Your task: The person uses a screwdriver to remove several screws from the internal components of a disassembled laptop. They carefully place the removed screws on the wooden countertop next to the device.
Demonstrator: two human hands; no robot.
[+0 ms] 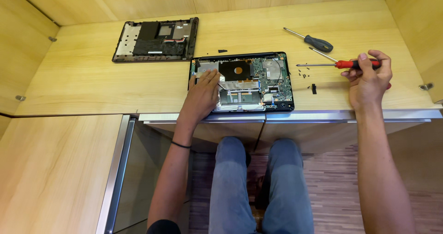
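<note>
Fingers of the right hand (pixel 368 79) grip a red screwdriver (pixel 344 64); left hand (pixel 201 93) lies flat on the opened laptop (pixel 258 79).

I see the opened laptop (pixel 242 82) at the front edge of the desk (pixel 92 72), with my left hand (pixel 201 93) flat on its left part. Behind it and to the left lies the removed cover (pixel 156 39). To its right my right hand (pixel 369 79) holds one screwdriver (pixel 341 64); another screwdriver (pixel 311 40) lies just behind. Loose screws (pixel 304 75) sit between laptop and right hand.
</note>
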